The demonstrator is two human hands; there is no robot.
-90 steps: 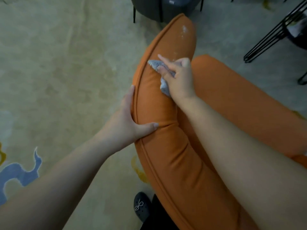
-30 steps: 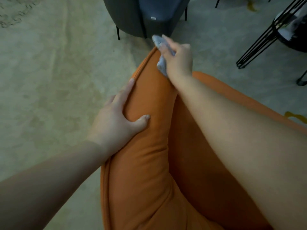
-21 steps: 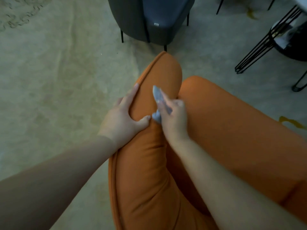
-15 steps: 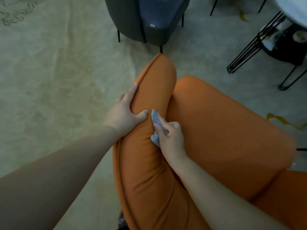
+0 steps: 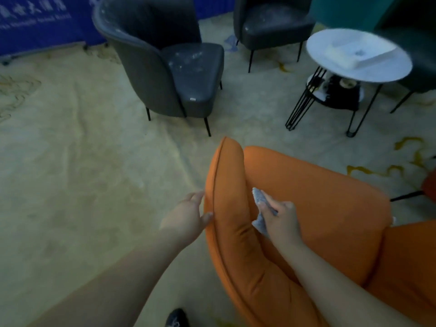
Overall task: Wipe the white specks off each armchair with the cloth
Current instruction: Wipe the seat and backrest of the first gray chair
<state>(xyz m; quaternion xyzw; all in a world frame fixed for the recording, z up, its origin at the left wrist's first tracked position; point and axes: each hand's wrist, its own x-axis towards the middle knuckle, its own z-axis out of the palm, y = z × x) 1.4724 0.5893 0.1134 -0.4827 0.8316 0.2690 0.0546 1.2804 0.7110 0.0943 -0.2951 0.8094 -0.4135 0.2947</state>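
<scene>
Directly below the viewer, a person leans over an orange armchair (image 5: pixel 318 208) that fills the lower right of the view. Their right hand (image 5: pixel 282 220) is curled around a small grey cloth (image 5: pixel 259 208), fingers pressed together on top of it, holding it in the crease where the padded armrest meets the seat cushion. Their left hand (image 5: pixel 186 217) lies loosely spread against the outer side of that armrest, fingertips and thumb just touching the piped seam.

No white specks show on the orange upholstery visible from this angle, so this chair looks about finished. From the hands, at 11 o'clock and well apart across the beige carpet (image 5: pixel 82 173), stands a dark grey armchair (image 5: pixel 169 67) whose seat and curved back rim carry pale smudges and specks. A second dark grey armchair (image 5: pixel 271 27), at 12 o'clock and farther off, is also dusted white on its seat. The cloth hand is the nearer one to both.

At 1 o'clock a round white side table (image 5: pixel 358 55) on black wire legs holds a white tray-like object. A blue banner (image 5: pixel 35 22) along the far wall at 10 o'clock carries white lettering, too blurred to read. A small pale tag on the front of the nearer grey seat is also unreadable.
</scene>
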